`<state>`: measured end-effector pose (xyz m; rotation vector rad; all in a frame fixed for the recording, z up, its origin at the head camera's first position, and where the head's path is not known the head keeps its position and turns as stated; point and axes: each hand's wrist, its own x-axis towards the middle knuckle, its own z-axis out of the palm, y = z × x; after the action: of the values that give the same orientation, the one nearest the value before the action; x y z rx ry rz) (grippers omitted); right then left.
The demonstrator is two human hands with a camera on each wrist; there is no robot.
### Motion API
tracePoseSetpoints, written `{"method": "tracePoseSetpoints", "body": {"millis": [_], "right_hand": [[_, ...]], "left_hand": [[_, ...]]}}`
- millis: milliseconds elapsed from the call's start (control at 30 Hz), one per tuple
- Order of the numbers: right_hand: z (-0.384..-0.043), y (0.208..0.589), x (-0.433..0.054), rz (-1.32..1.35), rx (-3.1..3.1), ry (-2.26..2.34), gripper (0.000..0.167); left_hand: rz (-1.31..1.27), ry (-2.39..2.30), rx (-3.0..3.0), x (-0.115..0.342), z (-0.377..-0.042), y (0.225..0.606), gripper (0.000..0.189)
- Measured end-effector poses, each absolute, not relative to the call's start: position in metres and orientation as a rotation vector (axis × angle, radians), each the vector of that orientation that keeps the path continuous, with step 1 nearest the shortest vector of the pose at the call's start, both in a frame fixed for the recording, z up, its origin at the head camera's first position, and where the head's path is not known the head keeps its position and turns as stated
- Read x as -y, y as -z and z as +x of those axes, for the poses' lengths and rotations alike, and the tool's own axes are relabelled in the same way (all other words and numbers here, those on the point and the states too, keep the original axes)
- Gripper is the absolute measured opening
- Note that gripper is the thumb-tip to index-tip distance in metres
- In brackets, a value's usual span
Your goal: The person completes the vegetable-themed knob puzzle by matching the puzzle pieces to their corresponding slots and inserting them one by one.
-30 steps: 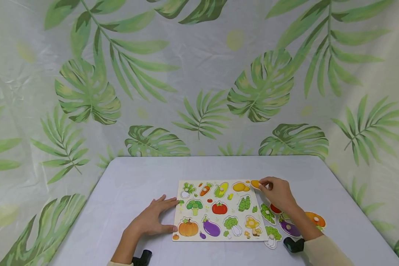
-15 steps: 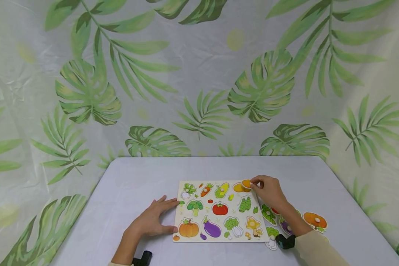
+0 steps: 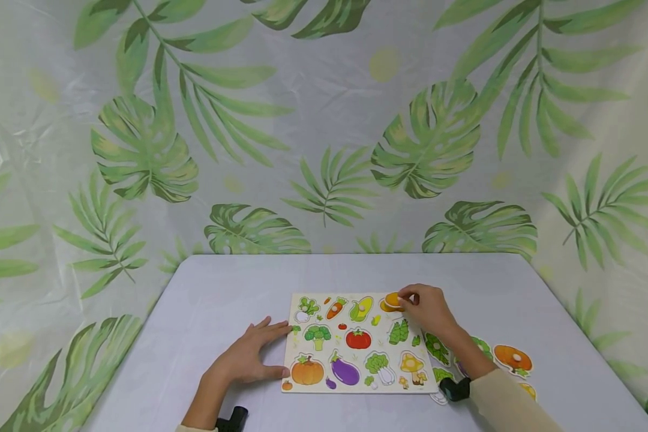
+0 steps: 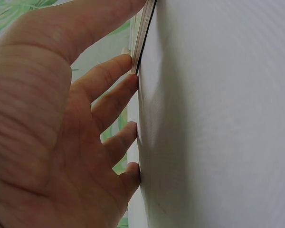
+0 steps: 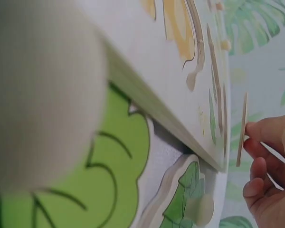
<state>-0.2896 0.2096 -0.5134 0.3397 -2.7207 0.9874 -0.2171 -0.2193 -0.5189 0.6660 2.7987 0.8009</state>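
A wooden vegetable puzzle board [image 3: 329, 379] lies flat on the table. My right hand [image 3: 429, 307] pinches an orange-yellow puzzle piece [image 3: 393, 299], apparently a potato, over the potato picture at the board's far right corner. In the right wrist view this thin piece [image 5: 242, 135] appears edge-on between thumb and fingers, apart from the board. My left hand [image 3: 248, 355], fingers spread, touches the board's left edge with thumb and fingertips. The left wrist view shows those fingers [image 4: 116, 102] along the board's side [image 4: 141, 40]. Knobbed carrot [image 3: 335, 309] and corn [image 3: 362, 308] pieces sit in the board.
Loose pieces lie right of the board: an orange pumpkin [image 3: 513, 357], a green leafy piece [image 3: 436, 347] and several others partly under my right forearm. A yellow piece [image 3: 528, 390] lies nearer me. The white table [image 3: 237, 279] meets a leaf-patterned curtain [image 3: 324, 120] behind.
My right hand has moved left with the orange-yellow piece, from beside the board's far right corner to over the potato picture. My left hand has stayed at the board's left edge.
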Motion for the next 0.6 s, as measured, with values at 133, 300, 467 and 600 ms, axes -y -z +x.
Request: {"method": "tracePoseSetpoints", "body": {"millis": [133, 300, 467, 600], "right_hand": [[-0.2907, 0.5112, -0.2066, 0.327, 2.753, -0.992, 0.015], [-0.2922, 0.5078, -0.2029, 0.331, 2.792, -0.975, 0.012], [-0.2931, 0.5073, -0.2016, 0.336, 2.825, -0.993, 0.012], [-0.2939, 0.5096, -0.2008, 0.327, 2.852, -1.0, 0.012]], "left_hand": [[0.657, -0.803, -2.799, 0.2191, -0.2172, 0.519, 0.087], [0.653, -0.798, -2.802, 0.2192, -0.2174, 0.5186, 0.087], [0.645, -0.793, -2.799, 0.2188, -0.2176, 0.5182, 0.087], [0.641, -0.787, -2.796, 0.2185, -0.2179, 0.5185, 0.087]]}}
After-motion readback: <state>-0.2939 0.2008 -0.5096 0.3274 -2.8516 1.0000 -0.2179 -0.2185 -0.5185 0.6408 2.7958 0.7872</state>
